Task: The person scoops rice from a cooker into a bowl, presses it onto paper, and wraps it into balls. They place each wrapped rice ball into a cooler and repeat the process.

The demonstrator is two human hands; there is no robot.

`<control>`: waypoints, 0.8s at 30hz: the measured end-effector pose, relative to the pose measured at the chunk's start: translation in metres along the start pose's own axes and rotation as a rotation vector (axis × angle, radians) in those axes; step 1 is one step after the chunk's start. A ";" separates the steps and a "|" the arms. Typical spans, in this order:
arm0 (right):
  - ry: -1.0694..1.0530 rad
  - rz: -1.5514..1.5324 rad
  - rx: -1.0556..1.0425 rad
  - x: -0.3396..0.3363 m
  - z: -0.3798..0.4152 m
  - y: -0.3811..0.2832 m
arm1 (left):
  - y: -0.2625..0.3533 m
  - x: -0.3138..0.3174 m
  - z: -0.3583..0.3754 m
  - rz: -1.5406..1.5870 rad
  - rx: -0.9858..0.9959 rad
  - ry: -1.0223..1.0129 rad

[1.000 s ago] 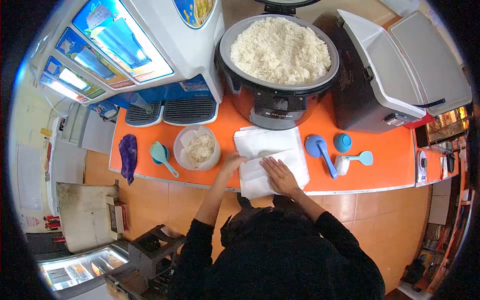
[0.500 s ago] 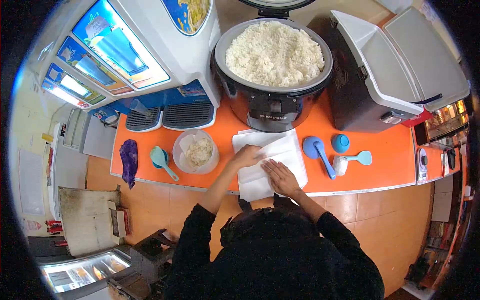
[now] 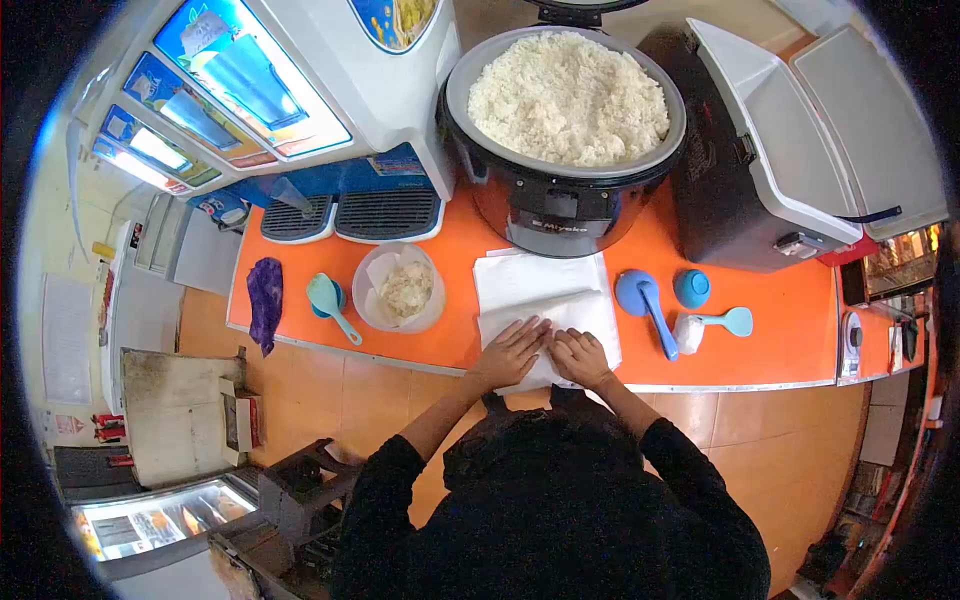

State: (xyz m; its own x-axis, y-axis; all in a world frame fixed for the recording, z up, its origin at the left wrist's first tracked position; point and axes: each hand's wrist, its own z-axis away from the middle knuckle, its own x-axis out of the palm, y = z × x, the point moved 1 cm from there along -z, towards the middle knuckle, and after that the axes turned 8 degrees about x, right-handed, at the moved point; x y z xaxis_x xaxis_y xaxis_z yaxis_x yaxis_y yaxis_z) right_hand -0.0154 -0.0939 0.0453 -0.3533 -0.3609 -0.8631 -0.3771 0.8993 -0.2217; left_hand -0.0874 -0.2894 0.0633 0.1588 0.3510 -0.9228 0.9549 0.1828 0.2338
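A stack of white paper sheets (image 3: 530, 283) lies at the counter's front edge, with the top sheet folded over toward me. My left hand (image 3: 512, 354) rests on the folded sheet, its fingers stretched out. Close beside it, my right hand (image 3: 581, 358) has its fingers bent and pressed together on the paper near the fold. Whatever is under the hands is hidden. To the left stands a white tub (image 3: 437, 310), lined with paper and holding some cooked rice (image 3: 406, 290).
Behind the paper, an open rice cooker (image 3: 558, 232) is heaped with rice. A drink dispenser (image 3: 400, 110) stands left and an open cooler box (image 3: 725, 215) right. Nearby are a blue ladle (image 3: 655, 315), a blue cup (image 3: 692, 288), rice paddles (image 3: 738, 321) and a purple cloth (image 3: 265, 305).
Both hands have moved down the paper toward me and now lie side by side. The top sheet has a fold across it. My right hand's fingers have curled in.
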 end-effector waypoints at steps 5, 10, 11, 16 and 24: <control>-0.055 -0.198 0.138 0.005 -0.002 0.017 | 0.010 0.027 0.005 -0.072 -0.105 0.198; -0.090 -0.232 0.229 0.006 0.003 0.028 | 0.002 0.049 0.021 0.233 -0.525 0.438; -0.078 -0.226 0.203 0.003 0.002 0.032 | -0.003 0.054 0.024 0.205 -0.498 0.431; -0.113 -0.229 0.458 0.014 -0.012 0.044 | -0.019 0.045 0.024 0.240 -0.516 0.361; -0.262 -0.024 0.341 -0.001 -0.058 0.045 | -0.042 0.007 -0.019 0.108 -0.690 0.256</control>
State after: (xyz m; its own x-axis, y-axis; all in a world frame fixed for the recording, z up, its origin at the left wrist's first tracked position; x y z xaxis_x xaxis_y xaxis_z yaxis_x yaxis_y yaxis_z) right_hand -0.0820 -0.0679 0.0626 -0.1021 -0.3472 -0.9322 -0.0625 0.9375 -0.3423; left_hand -0.1314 -0.2775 0.0528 0.0987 0.5872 -0.8034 0.5496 0.6409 0.5359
